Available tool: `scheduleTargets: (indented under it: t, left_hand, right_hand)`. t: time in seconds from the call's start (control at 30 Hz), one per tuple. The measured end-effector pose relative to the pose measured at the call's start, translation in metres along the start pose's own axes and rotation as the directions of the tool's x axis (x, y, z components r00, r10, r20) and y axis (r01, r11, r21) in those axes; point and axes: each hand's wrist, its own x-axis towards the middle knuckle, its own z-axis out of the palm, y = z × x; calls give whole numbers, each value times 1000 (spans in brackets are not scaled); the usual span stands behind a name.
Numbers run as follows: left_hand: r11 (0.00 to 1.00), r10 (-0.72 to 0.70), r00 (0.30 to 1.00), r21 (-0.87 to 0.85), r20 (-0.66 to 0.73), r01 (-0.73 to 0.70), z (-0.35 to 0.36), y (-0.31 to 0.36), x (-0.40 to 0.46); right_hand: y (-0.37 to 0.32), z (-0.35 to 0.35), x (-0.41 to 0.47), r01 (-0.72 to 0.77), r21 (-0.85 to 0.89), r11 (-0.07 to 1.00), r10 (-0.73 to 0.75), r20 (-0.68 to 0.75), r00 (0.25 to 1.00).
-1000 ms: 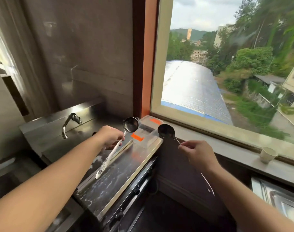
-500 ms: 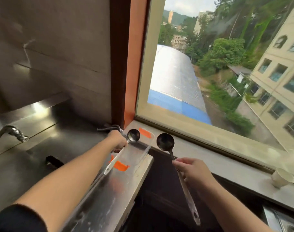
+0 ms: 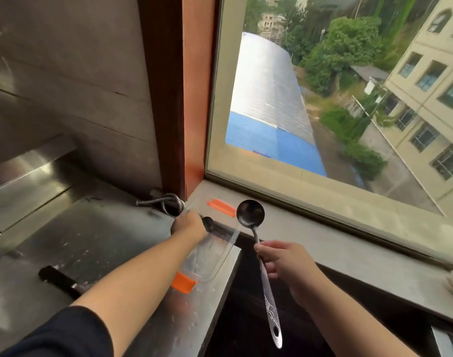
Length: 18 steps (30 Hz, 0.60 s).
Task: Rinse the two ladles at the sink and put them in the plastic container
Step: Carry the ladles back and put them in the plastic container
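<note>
The ladle (image 3: pixel 256 243) in the right hand (image 3: pixel 284 264) is polished metal, its bowl dark and glossy, its handle bright with an embossed pattern. Under the left hand (image 3: pixel 188 225) lies a clear, smooth plastic container (image 3: pixel 220 256) with matt orange clips (one nearer the wrist, one beyond the knuckles). The counter (image 3: pixel 91 240) is brushed steel, wet-speckled. Beyond the left hand coils a ribbed metal hose (image 3: pixel 166 200).

At the centre of the frame the left hand (image 3: pixel 188 225) is closed around one ladle (image 3: pixel 207 223), whose dark bowl shows just over the clear plastic container (image 3: pixel 215 256) with orange clips on the steel tabletop (image 3: pixel 91 240). Right of centre, the right hand (image 3: pixel 284 264) pinches the second ladle (image 3: pixel 250 213) by its handle, bowl up, beside the container. A window fills the upper right.
</note>
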Motion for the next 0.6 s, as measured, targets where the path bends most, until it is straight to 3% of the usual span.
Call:
scheduleTargets:
  t: [0.3,0.4,0.5,0.6]
  left_hand:
    - [917,257,960,341,-114,-205,11,-4,-14]
    - [889,310,945,385,-107,-248,3,-11,-26]
    - [946,274,948,226,-162,-234,-17,-23,-44]
    - [954,171,938,-188,-302,-234,-39,-43,-81]
  right_hand:
    - [4,14,28,-55,36,998,49,158,986]
    - [6,13,33,-113,70,991,96,208,973]
    - [6,14,37,-175,69,982,152,257,954]
    - [0,20,42,-232,74,970,199,305,931]
